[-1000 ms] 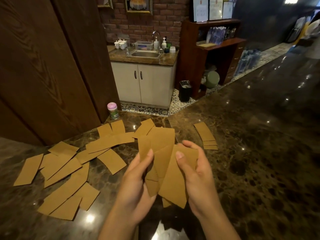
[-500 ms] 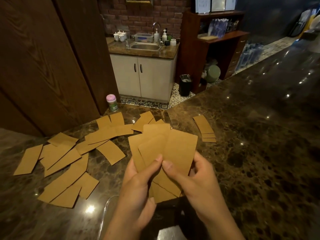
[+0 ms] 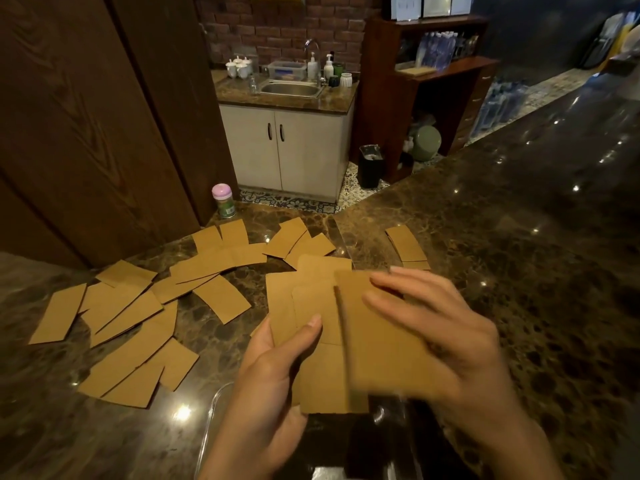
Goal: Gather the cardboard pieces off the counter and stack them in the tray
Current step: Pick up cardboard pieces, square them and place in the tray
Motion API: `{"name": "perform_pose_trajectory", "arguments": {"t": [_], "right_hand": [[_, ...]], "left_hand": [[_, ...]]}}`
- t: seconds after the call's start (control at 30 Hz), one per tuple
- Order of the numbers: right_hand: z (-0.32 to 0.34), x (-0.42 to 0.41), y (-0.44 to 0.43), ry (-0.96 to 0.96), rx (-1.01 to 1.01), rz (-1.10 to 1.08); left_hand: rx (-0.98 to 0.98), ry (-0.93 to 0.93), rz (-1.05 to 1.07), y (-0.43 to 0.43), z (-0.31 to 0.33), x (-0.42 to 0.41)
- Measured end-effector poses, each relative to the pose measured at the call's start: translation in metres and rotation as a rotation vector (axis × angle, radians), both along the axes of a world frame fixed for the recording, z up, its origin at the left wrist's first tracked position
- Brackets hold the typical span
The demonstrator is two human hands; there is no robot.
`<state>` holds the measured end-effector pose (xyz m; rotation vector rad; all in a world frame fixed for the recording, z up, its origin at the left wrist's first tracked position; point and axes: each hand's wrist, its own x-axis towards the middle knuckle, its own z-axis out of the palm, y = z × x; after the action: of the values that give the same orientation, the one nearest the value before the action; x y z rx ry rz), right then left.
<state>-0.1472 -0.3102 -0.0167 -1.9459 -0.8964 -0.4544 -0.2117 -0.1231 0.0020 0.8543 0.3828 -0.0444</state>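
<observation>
My left hand (image 3: 273, 386) grips a fanned bundle of brown cardboard pieces (image 3: 318, 375), thumb pressed on top. My right hand (image 3: 450, 334) is blurred and holds one cardboard piece (image 3: 377, 348) at the bundle's right side, fingers laid over its top and thumb hidden beneath. Both hands hover above the clear tray, of which only the curved rim (image 3: 212, 414) shows at the bottom edge. Several loose cardboard pieces (image 3: 128, 327) lie scattered on the dark marble counter (image 3: 519, 271) to the left. A small stack of pieces (image 3: 405, 242) lies beyond my right hand.
A small jar with a pink lid (image 3: 223, 200) stands at the counter's far edge next to a wooden panel (image 3: 86, 133). Beyond the counter are a sink cabinet (image 3: 287, 147), a black bin (image 3: 370, 166) and wooden shelves (image 3: 433, 81).
The bundle was squared up between both hands, then my right hand slid one piece off to the right over it. The view tipped down, showing more of the tray rim.
</observation>
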Motion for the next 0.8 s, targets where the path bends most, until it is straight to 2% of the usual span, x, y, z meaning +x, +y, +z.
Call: {"name": "perform_pose_trajectory", "arguments": {"t": [0.03,0.1,0.27,0.33,0.43,0.47,0.5,0.6,0.67,0.8], "right_hand": [[-0.002,0.003,-0.003,-0.06,-0.126,0.006],[-0.008,0.003,-0.006,-0.085,-0.228,-0.012],[-0.014,-0.011,0.002,0.013,-0.174,-0.019],[-0.01,-0.018,0.01,0.203,0.024,-0.067],[0.006,-0.026,0.022,0.75,0.458,-0.034],[0.008,-0.027,0.024,0.941,0.507,0.021],[0.006,-0.026,0.024,1.035,0.473,0.065],[0.004,-0.027,0.034,1.082,0.428,0.071],[0.003,-0.028,0.034,1.066,0.495,0.004],[0.005,-0.025,0.025,1.035,0.657,-0.084]], "left_hand": [[-0.008,-0.007,0.002,0.001,0.0,-0.001],[-0.028,-0.027,-0.013,-0.001,0.004,-0.002],[0.04,-0.061,-0.031,-0.004,0.005,-0.005],[0.063,-0.064,-0.021,-0.005,0.004,-0.006],[0.081,-0.057,-0.012,-0.005,0.002,-0.007],[0.078,-0.06,-0.014,-0.006,0.0,-0.006],[0.068,-0.066,-0.017,-0.006,0.0,-0.006],[-0.014,-0.08,-0.025,-0.006,-0.001,-0.005],[-0.058,-0.086,-0.008,-0.007,0.0,-0.006],[0.021,-0.083,0.084,-0.005,-0.001,-0.007]]}}
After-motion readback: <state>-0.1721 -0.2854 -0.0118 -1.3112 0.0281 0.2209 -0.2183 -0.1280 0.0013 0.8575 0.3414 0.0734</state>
